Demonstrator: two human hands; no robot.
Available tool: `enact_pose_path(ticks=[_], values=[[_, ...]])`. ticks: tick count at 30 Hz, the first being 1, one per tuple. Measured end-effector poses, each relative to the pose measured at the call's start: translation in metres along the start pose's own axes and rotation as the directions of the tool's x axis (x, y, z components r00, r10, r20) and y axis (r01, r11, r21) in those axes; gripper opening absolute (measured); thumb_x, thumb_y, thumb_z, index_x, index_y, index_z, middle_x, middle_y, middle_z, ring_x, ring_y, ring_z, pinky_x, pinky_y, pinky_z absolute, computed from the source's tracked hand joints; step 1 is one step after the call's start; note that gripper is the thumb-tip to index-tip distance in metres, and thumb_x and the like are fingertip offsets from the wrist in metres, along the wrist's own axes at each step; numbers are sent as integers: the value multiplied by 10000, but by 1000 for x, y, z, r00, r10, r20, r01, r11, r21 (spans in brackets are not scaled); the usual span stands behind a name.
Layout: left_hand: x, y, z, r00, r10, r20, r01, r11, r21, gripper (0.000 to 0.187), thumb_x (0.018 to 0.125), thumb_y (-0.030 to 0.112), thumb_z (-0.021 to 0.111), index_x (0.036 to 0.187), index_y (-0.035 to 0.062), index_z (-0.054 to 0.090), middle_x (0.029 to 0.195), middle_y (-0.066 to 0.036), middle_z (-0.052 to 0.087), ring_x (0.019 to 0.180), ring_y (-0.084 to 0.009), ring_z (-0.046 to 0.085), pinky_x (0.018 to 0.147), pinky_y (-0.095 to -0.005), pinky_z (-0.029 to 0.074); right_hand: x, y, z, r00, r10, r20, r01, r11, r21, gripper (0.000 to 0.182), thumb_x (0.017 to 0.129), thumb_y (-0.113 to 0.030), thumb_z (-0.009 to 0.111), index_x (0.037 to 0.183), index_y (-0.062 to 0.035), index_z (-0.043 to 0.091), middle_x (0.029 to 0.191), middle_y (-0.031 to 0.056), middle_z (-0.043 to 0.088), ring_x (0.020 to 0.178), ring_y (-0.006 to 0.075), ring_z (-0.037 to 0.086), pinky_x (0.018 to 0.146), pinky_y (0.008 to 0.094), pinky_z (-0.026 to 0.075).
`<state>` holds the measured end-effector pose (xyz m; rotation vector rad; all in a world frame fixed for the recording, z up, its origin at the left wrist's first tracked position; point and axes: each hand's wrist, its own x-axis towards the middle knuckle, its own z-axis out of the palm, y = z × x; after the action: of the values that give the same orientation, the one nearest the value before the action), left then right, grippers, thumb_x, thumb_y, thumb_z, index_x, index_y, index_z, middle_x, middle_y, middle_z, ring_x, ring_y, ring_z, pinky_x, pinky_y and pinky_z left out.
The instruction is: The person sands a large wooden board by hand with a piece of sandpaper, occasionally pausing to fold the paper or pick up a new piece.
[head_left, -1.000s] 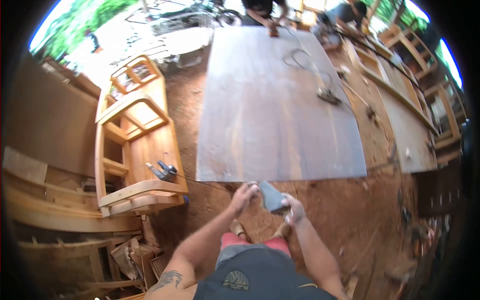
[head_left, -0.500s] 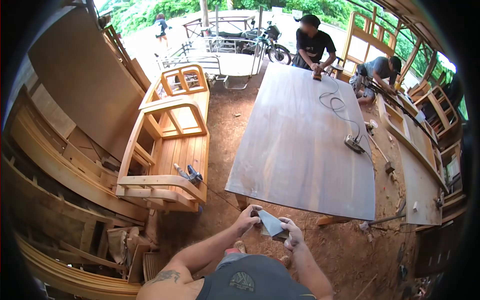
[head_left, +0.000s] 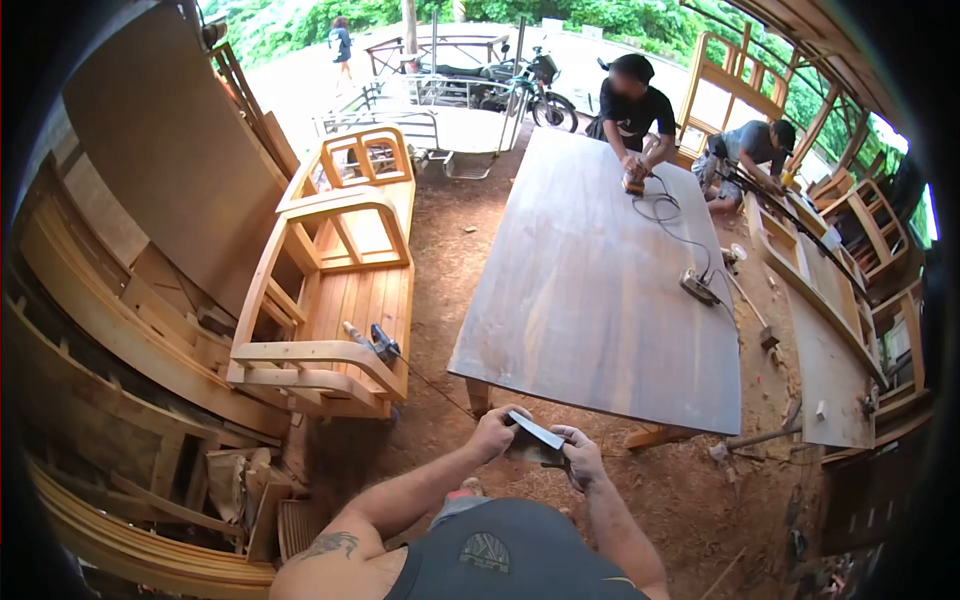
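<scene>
Sandpaper-like sheet (head_left: 537, 430), grey, sits at lower centre of the head view, just off the large board's (head_left: 610, 290) near edge, its left end pinched by the left hand (head_left: 493, 434), its right by the right hand (head_left: 583, 458).

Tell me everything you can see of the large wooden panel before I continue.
The wooden panel is a broad, four-cornered slab, gray-brown with paler lengthwise streaks and hazy, dusty-looking patches. It lies flat on wooden supports; its near edge is just beyond the left hand and right hand, neither touching it. A corded power tool rests near its right edge; a co-worker holds another at its far end.
</scene>
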<state>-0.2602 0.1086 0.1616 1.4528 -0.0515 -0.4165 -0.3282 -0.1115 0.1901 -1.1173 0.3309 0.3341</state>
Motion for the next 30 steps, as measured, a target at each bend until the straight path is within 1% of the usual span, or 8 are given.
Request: enact_pose_path(ticks=[5,13,16,19,21,22,27,30], values=[[-10,23,4,978,-21,206,67,974,-215,403,892,-178,513,1161,6,749,1075,-61,754,958,-122,696,874,-278,568,14,12,-15,986,11,-167,19,983,180,203,1050,-49,560,1238,4,615,1087,159,731,896,269,759,743,417,666],[-3,32,-19,930,-101,355,104,995,11,443,866,-13,525,1245,20,753,1071,-55,745,879,-127,667,784,-290,574,-2,-27,-4,992,74,-103,-41,955,293,279,1061,-89,500,1294,2,623,1090,141,735,981,240,740,842,400,632],[-6,45,-20,927,-113,357,97,993,63,433,869,50,559,1254,34,756,1050,-43,741,851,-123,650,757,-291,562,8,-24,-17,995,101,24,-102,918,382,288,994,-41,594,1277,-7,632,1092,125,717,939,222,725,842,382,619],[-4,50,-26,922,-134,364,119,991,63,401,883,106,602,1244,32,761,1096,-48,746,949,-125,648,855,-295,534,14,-14,-9,993,-30,-118,-3,963,-270,272,971,-38,659,1241,-8,661,1069,81,713,931,161,688,830,321,585],[1,43,-27,922,-173,346,165,985,53,303,965,202,681,1205,41,770,1087,-45,746,971,-116,641,886,-303,521,14,-26,6,993,-64,-99,27,939,-344,250,973,-43,680,1221,-14,675,1064,58,709,937,129,666,824,296,567],[3,50,-15,964,-182,193,170,982,80,274,1011,261,709,1163,42,773,1069,-47,742,941,-116,639,849,-299,522,8,-31,11,990,-84,-115,36,928,-370,240,974,-46,690,1211,-17,682,1061,47,707,939,113,655,820,284,557],[18,67,-9,955,-178,236,87,932,352,216,993,236,754,1069,35,783,928,-18,751,857,-88,640,758,-290,532,18,-38,25,981,-187,-57,141,879,-456,217,1009,-96,665,1209,-16,693,1052,57,724,951,109,655,850,288,550],[24,78,-5,986,-45,158,-26,907,421,181,973,213,751,1022,46,800,816,-30,755,752,-94,651,700,-311,551,27,-48,28,976,-203,-78,134,845,-518,229,999,-107,669,1204,-10,697,1056,75,738,968,121,664,873,304,552]])
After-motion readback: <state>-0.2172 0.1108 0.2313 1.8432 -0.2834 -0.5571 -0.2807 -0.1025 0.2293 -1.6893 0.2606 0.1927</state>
